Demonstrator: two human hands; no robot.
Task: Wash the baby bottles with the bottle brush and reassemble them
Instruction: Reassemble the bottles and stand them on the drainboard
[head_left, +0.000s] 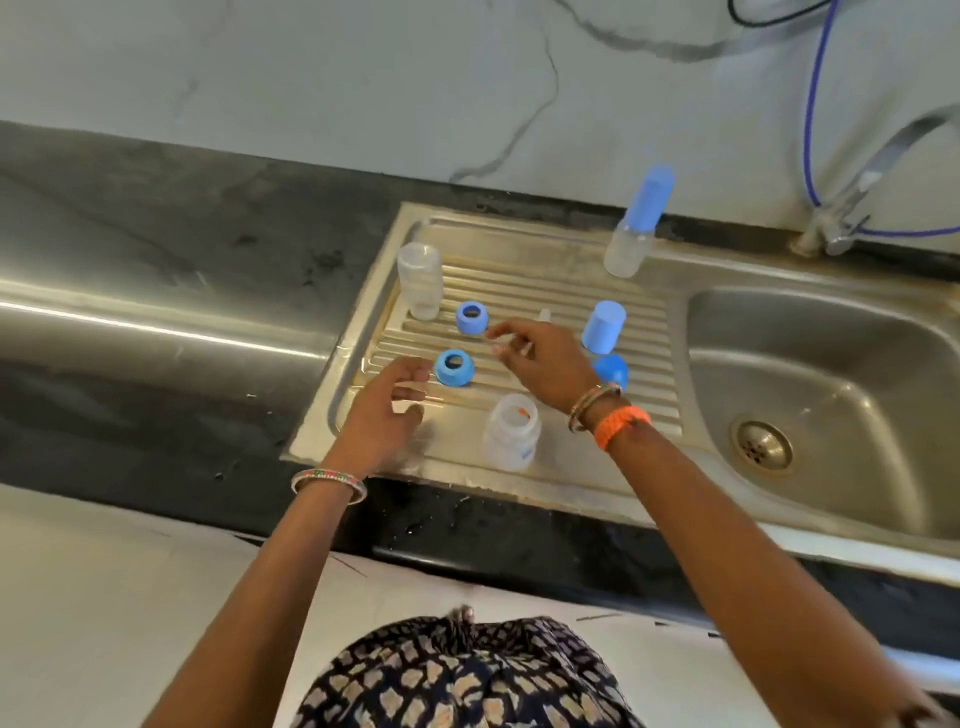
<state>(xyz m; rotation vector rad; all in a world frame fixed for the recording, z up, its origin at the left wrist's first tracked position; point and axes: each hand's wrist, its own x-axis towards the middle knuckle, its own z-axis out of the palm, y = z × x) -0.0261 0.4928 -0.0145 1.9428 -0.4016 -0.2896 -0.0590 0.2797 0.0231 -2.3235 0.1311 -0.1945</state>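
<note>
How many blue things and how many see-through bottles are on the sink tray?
Blue plastic rings: 2
Blue plastic caps: 3
Clear plastic bottles: 3
Total: 8

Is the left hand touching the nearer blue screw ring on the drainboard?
Apart. The head view shows a strip of bare steel drainboard between the left hand's fingertips and the nearer blue ring.
</note>
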